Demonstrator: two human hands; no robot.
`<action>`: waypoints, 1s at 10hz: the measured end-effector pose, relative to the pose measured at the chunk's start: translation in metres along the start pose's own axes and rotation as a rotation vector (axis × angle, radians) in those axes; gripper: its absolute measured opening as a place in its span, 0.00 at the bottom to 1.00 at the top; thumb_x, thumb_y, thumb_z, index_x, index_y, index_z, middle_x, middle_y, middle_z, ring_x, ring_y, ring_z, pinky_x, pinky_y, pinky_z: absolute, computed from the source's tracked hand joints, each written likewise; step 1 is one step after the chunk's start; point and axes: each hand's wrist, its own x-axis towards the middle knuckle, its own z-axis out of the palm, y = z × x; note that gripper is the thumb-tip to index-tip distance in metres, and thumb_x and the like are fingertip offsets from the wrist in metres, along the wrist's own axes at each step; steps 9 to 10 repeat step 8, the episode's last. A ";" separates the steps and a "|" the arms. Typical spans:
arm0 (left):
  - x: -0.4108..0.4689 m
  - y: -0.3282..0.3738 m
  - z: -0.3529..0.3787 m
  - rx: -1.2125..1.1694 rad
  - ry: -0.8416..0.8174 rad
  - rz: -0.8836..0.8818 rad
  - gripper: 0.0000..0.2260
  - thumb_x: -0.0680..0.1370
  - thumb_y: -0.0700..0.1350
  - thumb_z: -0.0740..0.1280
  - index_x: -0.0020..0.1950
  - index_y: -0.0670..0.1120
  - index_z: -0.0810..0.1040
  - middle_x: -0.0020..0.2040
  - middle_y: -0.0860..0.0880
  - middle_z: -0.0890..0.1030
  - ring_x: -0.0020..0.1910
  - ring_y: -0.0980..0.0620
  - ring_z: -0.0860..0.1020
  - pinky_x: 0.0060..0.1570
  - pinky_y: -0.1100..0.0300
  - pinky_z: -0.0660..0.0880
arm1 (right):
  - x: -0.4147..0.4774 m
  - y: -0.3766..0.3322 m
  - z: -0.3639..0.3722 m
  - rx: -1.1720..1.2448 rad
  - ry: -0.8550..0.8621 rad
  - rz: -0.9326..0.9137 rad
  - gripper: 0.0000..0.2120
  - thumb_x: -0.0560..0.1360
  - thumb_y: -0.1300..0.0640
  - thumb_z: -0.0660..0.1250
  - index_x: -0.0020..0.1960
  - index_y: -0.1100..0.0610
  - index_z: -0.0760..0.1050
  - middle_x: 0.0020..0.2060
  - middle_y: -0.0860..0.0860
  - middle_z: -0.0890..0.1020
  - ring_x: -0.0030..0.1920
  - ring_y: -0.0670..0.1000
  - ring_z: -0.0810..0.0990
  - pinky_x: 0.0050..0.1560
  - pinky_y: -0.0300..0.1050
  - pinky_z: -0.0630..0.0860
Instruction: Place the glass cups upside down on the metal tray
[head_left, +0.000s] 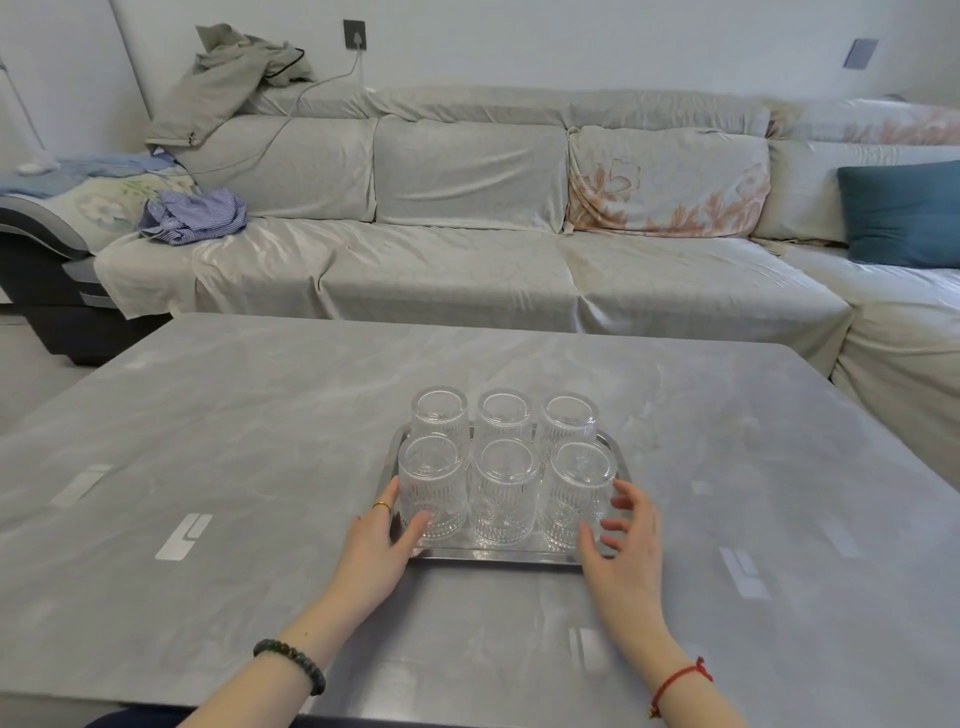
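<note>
Several ribbed glass cups (503, 488) stand upside down in two rows on the metal tray (493, 556), which rests on the grey table. My left hand (379, 545) lies at the tray's front left corner, thumb and fingers touching the front left cup (431, 483). My right hand (623, 551) hovers at the front right corner beside the front right cup (576, 493), fingers spread, with nothing in it. Whether my left hand grips the cup or only touches it is unclear.
The grey marbled table (260, 467) stretches wide around the tray. A covered sofa (467, 260) runs behind the table, with clothes (195, 215) on its left end and a teal cushion (904, 213) on the right.
</note>
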 end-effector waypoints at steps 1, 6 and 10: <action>0.002 0.001 0.003 -0.010 0.004 -0.027 0.25 0.76 0.50 0.63 0.71 0.47 0.61 0.60 0.51 0.76 0.58 0.50 0.74 0.63 0.52 0.68 | 0.003 0.001 -0.001 -0.009 -0.038 0.014 0.23 0.69 0.67 0.67 0.59 0.50 0.65 0.51 0.49 0.70 0.45 0.51 0.74 0.48 0.48 0.75; -0.012 -0.053 -0.017 0.584 -0.124 -0.016 0.45 0.65 0.73 0.44 0.74 0.45 0.46 0.76 0.49 0.53 0.75 0.53 0.49 0.73 0.53 0.44 | 0.006 0.045 -0.049 -0.717 -0.393 0.063 0.28 0.78 0.45 0.51 0.73 0.54 0.48 0.74 0.49 0.59 0.75 0.51 0.51 0.74 0.53 0.43; -0.014 -0.046 -0.015 0.618 -0.112 -0.014 0.39 0.72 0.68 0.51 0.74 0.45 0.46 0.76 0.49 0.53 0.75 0.53 0.50 0.73 0.53 0.45 | 0.021 0.026 -0.060 -0.573 -0.454 0.111 0.28 0.78 0.48 0.54 0.73 0.56 0.49 0.74 0.53 0.59 0.74 0.52 0.55 0.73 0.52 0.47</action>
